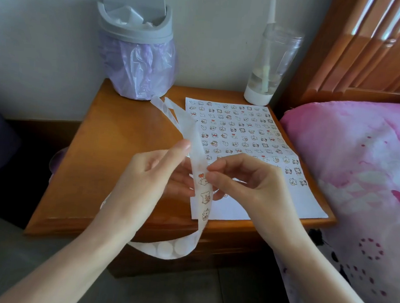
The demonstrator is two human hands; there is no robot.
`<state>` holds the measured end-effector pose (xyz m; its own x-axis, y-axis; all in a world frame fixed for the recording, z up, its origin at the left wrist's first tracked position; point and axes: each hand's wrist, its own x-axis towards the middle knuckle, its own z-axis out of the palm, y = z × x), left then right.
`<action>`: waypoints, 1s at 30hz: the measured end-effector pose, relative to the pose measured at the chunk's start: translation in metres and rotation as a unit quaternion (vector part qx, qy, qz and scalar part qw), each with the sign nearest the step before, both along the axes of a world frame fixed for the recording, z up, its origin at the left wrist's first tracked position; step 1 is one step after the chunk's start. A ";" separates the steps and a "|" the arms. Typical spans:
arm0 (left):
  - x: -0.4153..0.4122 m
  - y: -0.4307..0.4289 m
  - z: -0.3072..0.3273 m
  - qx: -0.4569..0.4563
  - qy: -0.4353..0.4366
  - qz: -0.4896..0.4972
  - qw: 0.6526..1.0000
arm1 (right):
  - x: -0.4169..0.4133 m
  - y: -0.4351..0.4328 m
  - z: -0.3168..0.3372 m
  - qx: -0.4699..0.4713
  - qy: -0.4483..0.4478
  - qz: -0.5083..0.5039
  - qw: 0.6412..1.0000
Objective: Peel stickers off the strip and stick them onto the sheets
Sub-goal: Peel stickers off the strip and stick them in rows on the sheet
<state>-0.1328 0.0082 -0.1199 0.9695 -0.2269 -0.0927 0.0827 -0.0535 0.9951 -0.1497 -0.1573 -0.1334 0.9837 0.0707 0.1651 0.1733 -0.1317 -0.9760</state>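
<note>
A long translucent sticker strip loops from the tabletop up through both hands and down below the table edge. Small cartoon stickers show on its lower part. My left hand holds the strip from behind, fingers curled around it with the index finger raised. My right hand pinches a sticker with a red heart at the strip's right edge. A white sheet covered with several rows of small stickers lies on the wooden table behind my hands.
A grey swing-lid bin with a purple bag stands at the table's back left. A clear bottle with a white base stands at the back right. A pink blanket lies on the bed to the right.
</note>
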 end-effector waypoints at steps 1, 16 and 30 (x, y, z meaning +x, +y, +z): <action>0.000 0.000 0.000 0.013 -0.003 -0.006 1.000 | 0.000 0.000 0.000 -0.007 -0.005 -0.005 1.000; 0.001 -0.001 -0.008 0.065 -0.070 0.016 0.995 | -0.002 0.000 -0.003 -0.090 -0.030 -0.025 0.995; 0.001 -0.002 -0.012 0.096 -0.078 0.039 0.991 | -0.004 0.003 -0.004 -0.178 -0.097 -0.049 0.978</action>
